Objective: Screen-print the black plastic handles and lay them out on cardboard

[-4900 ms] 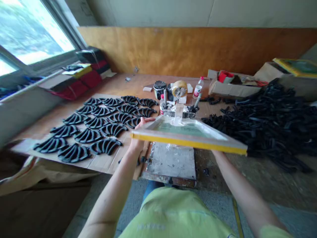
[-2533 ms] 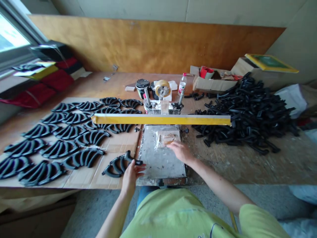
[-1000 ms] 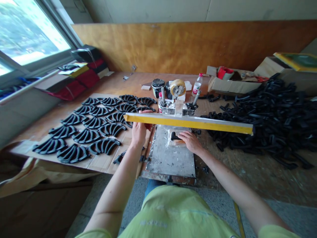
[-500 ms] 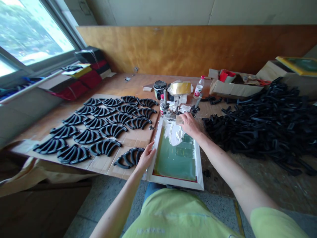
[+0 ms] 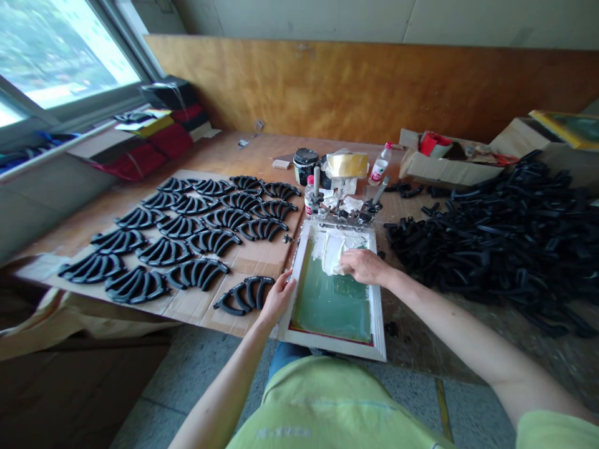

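Observation:
A screen frame (image 5: 379, 324) with a green mesh (image 5: 332, 312) lies in front of me, its far end at a metal clamp stand (image 5: 346, 216). White paste (image 5: 330, 246) is spread over the far part of the mesh. My left hand (image 5: 281, 293) rests on the frame's left edge, fingers against it. My right hand (image 5: 360, 265) is closed at the right edge of the paste; what its fingers hold is hidden. Left of the frame, curved black parts (image 5: 147, 249) lie in fan-shaped groups on cardboard (image 5: 185, 304).
A big pile of black parts (image 5: 496, 237) covers the right side. Behind the clamps stand a black tub (image 5: 305, 165), a tape roll (image 5: 347, 165) and a red-capped bottle (image 5: 380, 165). An open carton (image 5: 449, 168) is at the back right, coloured boxes (image 5: 163, 134) at the back left.
My right hand has moved from the frame's far end toward me, down onto the white paste. The light-coloured block it held is no longer visible. My left hand stays at the frame's edge.

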A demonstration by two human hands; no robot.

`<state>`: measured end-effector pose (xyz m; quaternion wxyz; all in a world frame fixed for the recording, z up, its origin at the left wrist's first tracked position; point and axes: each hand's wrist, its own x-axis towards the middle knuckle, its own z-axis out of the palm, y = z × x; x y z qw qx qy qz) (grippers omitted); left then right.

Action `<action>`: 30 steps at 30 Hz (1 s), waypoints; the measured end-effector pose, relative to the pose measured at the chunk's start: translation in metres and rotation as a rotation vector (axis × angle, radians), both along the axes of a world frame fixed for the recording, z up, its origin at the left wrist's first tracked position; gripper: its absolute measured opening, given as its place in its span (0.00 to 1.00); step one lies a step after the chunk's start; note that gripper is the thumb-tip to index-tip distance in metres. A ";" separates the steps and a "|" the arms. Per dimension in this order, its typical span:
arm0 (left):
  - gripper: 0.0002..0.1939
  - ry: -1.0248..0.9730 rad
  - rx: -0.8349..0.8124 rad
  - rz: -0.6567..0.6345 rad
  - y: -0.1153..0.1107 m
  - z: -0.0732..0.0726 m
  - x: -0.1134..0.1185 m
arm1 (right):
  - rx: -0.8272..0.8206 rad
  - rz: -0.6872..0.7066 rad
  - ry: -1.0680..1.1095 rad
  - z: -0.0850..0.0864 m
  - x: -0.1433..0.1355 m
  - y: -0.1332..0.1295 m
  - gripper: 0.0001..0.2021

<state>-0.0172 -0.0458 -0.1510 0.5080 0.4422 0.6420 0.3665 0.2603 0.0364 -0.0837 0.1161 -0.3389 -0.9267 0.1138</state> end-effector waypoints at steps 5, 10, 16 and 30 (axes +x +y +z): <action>0.31 0.010 0.021 0.024 0.000 0.006 0.000 | 0.114 -0.135 0.121 -0.018 -0.009 -0.004 0.13; 0.32 -0.026 -0.008 0.021 -0.002 0.016 0.002 | 0.060 -0.077 0.139 -0.020 -0.004 -0.011 0.10; 0.36 -0.124 -0.036 -0.057 -0.001 0.061 -0.002 | 0.055 -0.451 0.187 0.020 -0.010 0.051 0.27; 0.29 -0.411 0.349 0.099 0.076 0.154 0.039 | -0.061 -0.519 0.139 -0.057 0.047 -0.005 0.11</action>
